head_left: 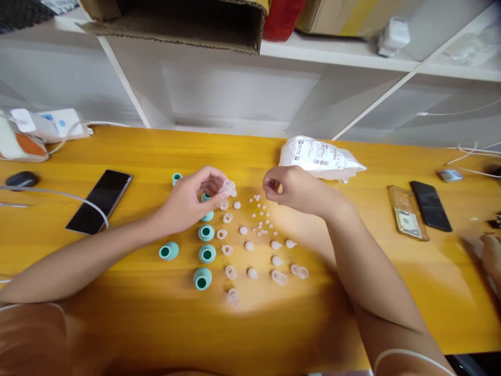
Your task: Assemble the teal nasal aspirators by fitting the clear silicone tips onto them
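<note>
My left hand (195, 196) is closed on a small translucent plastic fitting (227, 186), pinched between thumb and fingers. It hovers above a column of teal round bottles (206, 233) with open mouths. My right hand (287, 188) is curled into a pinch to the right; whatever its fingertips hold, if anything, is too small to make out. Below it lie scattered tiny white discs (261, 225). Translucent rings (222, 234) form a column beside the bottles, with round whitish caps (249, 246) to their right. Larger clear pieces (279, 278) lie nearer me.
A white plastic parcel bag (323, 156) lies behind my right hand. A phone (100, 201) with a cable across it rests at left; another phone (431, 206) and a clear case (408, 214) lie right. Another person's hand (491, 258) shows at the right edge. Shelving holds a cardboard box (188, 26).
</note>
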A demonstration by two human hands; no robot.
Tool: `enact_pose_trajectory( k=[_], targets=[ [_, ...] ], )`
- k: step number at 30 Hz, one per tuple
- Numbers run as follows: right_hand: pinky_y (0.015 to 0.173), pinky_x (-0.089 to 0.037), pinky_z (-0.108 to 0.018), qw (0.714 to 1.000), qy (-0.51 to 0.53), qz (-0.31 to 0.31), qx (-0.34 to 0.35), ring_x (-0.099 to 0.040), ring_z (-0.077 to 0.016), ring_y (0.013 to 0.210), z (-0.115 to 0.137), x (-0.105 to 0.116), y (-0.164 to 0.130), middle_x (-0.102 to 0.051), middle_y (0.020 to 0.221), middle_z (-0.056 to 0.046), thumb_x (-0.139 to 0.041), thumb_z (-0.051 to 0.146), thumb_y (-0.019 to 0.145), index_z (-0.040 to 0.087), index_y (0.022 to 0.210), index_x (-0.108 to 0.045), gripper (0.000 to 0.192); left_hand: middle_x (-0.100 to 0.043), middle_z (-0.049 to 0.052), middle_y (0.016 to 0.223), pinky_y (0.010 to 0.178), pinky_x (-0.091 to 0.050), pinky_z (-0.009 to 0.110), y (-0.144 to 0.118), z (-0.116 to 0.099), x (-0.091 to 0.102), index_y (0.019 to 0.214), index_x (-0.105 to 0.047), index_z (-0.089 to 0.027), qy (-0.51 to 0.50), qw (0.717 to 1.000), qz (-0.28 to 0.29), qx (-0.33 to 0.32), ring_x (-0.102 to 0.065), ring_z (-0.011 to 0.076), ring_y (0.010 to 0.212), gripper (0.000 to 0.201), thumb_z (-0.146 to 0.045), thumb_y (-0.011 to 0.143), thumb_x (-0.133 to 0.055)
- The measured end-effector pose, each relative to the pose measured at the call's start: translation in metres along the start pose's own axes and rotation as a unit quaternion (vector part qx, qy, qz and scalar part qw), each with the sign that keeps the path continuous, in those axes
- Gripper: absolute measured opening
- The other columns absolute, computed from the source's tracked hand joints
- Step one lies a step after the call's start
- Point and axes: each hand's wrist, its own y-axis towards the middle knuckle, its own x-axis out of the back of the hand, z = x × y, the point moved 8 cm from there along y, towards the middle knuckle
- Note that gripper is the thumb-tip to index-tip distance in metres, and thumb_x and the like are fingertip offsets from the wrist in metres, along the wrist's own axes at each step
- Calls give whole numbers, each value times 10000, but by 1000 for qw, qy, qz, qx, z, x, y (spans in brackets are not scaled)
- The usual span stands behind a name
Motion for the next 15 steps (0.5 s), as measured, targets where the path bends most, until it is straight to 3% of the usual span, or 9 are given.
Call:
enact_pose_trajectory(
  k=[7, 15],
  targets=[
    [768, -567, -324, 978, 126, -86, 144, -725, -187, 771, 54, 18, -15, -790, 892, -15, -646, 134, 921, 245, 909, -692, 120, -820, 57, 1086, 868, -643, 332, 1, 13, -5, 1111, -696, -217, -21, 1000, -1, 17, -757, 164, 893, 227, -376, 999, -814],
    [753, -609, -314, 964, 173, -114, 167, -745, -172, 770, 68, 12, -14, -802, 901, -23, -679, 196, 986, 226, 945, -739, 78, -804, 78, 1138, 888, -637, 347, 15, 26, -7, 1118, -674, -220, -41, 996, -79, 22, -767, 201, 999, 356, -467, 959, -875]
  ],
)
